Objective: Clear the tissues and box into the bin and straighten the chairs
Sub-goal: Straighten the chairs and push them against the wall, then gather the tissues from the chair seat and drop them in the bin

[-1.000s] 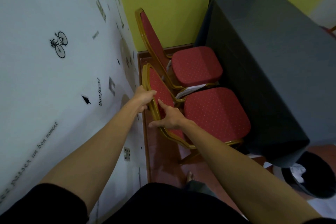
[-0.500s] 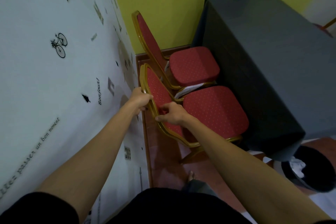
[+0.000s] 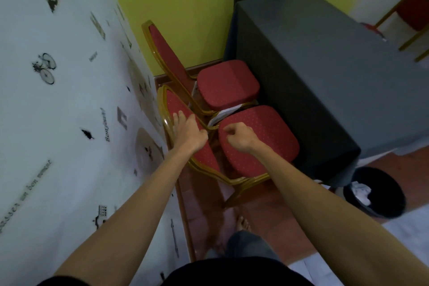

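Two red padded chairs with gold frames stand side by side between the patterned wall and the table. The near chair (image 3: 262,139) is below my hands and the far chair (image 3: 228,85) is behind it. My left hand (image 3: 188,130) lies with straight fingers against the near chair's backrest. My right hand (image 3: 239,138) hovers over the near seat with its fingers curled and nothing in them. A black bin (image 3: 376,193) at the lower right holds crumpled white tissues (image 3: 361,193).
A table under a dark grey cloth (image 3: 325,76) stands right of the chairs. A white wall with printed pictures (image 3: 58,100) runs along the left. Another gold chair frame (image 3: 415,37) shows at the far right. My bare foot (image 3: 242,224) stands on the reddish floor.
Both hands have let go of the near chair's gold back frame. The left hand opened against the backrest and the right hand moved right, over the seat.
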`<state>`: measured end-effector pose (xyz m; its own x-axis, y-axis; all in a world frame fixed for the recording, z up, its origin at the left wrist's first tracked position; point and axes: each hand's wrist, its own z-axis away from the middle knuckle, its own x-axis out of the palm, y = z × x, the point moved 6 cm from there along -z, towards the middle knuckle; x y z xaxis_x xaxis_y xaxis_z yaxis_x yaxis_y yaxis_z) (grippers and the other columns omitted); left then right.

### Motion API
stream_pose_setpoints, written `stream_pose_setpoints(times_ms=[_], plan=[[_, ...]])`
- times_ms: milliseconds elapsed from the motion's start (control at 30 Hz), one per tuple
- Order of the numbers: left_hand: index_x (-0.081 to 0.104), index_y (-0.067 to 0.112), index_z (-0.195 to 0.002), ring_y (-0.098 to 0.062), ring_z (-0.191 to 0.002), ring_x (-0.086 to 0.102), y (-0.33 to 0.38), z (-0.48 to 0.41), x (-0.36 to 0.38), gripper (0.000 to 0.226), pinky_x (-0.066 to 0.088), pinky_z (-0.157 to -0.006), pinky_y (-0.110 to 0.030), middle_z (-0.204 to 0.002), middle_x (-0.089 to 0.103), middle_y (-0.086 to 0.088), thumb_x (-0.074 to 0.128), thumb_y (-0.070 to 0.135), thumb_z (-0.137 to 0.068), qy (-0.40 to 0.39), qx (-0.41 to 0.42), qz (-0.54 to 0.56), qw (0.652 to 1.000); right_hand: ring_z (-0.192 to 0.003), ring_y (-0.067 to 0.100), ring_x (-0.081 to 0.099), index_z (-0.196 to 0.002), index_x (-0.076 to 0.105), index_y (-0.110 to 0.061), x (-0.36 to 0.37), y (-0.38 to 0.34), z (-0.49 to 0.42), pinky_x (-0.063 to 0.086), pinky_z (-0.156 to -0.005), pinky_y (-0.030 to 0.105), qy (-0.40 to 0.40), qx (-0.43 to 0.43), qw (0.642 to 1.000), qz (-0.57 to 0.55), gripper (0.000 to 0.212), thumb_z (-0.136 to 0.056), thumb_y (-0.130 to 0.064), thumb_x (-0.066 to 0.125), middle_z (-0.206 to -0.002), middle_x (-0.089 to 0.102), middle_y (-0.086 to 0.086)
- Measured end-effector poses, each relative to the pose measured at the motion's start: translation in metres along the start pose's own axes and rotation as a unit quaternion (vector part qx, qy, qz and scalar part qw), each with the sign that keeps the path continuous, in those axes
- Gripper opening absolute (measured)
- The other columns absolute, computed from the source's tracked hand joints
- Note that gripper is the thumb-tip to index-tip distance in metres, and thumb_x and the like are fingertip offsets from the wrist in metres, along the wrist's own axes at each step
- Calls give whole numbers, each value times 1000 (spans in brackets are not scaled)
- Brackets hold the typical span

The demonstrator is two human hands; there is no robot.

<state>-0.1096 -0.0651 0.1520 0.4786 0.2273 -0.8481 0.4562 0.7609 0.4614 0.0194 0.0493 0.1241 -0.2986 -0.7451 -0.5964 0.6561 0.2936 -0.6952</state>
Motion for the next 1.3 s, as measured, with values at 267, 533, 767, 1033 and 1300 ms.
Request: stream_pose_setpoints(times_ms=[267, 533, 767, 1033, 1300], plan=[[45, 10, -146, -37, -135, 46, 83, 13, 65, 59, 44, -106, -40, -145, 51, -17, 57, 23, -90, -133, 89, 31, 987, -132, 25, 56, -140, 60, -10, -68, 81, 40, 47, -107, 34, 71, 63, 995, -43, 43, -98, -7, 54, -142, 61, 9], [40, 22, -151, -28, -129, 54, 212, 27, 133, 68, 45, -93, -33, -147, 53, -8, 60, 34, -87, -216, 180, -6, 960, -131, 25, 57, -140, 61, -12, -160, 178, 85, 45, -103, 30, 142, 122, 979, -80, 45, -95, -10, 53, -142, 62, 8], [32, 22, -155, -29, -138, 46, 322, 51, 206, 73, 44, -107, -40, -155, 44, -10, 63, 32, -88, -261, 240, -6, 935, -126, 31, 60, -129, 69, -7, -244, 265, 125, 47, -98, 34, 205, 164, 962, -75, 39, -94, -8, 53, -132, 68, 12], [37, 19, -153, -25, -137, 49, 413, 83, 280, 73, 38, -97, -27, -150, 51, -8, 65, 31, -86, -312, 285, -7, 907, -118, 34, 63, -124, 70, -4, -305, 347, 176, 50, -99, 41, 256, 201, 941, -88, 35, -95, -7, 50, -127, 71, 14], [45, 16, -148, -24, -135, 50, 488, 98, 348, 63, 43, -109, -39, -149, 51, -11, 65, 27, -90, -369, 311, -24, 876, -134, 30, 55, -143, 58, -5, -362, 436, 197, 42, -111, 34, 275, 251, 921, -113, 48, -96, -9, 49, -147, 58, 12]])
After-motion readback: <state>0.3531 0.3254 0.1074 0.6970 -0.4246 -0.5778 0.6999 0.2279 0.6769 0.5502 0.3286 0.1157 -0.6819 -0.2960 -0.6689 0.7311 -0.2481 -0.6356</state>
